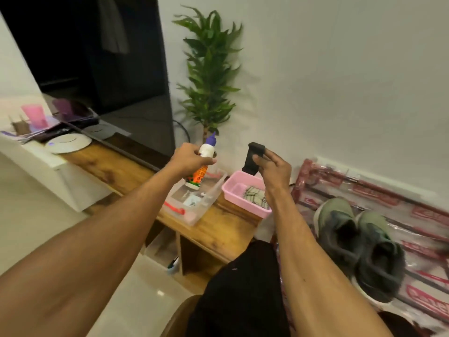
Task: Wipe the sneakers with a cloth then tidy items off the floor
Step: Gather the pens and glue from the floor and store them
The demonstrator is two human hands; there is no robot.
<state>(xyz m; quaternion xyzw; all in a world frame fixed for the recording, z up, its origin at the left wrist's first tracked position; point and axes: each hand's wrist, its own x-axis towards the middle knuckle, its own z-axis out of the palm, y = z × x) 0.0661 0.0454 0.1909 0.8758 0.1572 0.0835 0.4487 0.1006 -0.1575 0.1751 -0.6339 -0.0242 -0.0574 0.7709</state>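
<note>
Sneakers (359, 246) sit side by side on the plastic sheet (418, 215) at right. Left hand (192, 159) grasps a bottle (202, 164) above the clear bin (194, 203); right hand (274, 166) pinches a black clip (254, 158) over the pink tray (233, 190).

White wall (340, 81), wooden bench (218, 229), television (102, 57)

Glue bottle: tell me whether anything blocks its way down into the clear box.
Nothing visible does. The left hand holds the bottle right above the open clear box; the pink tray sits beside it, out of the way.
</note>
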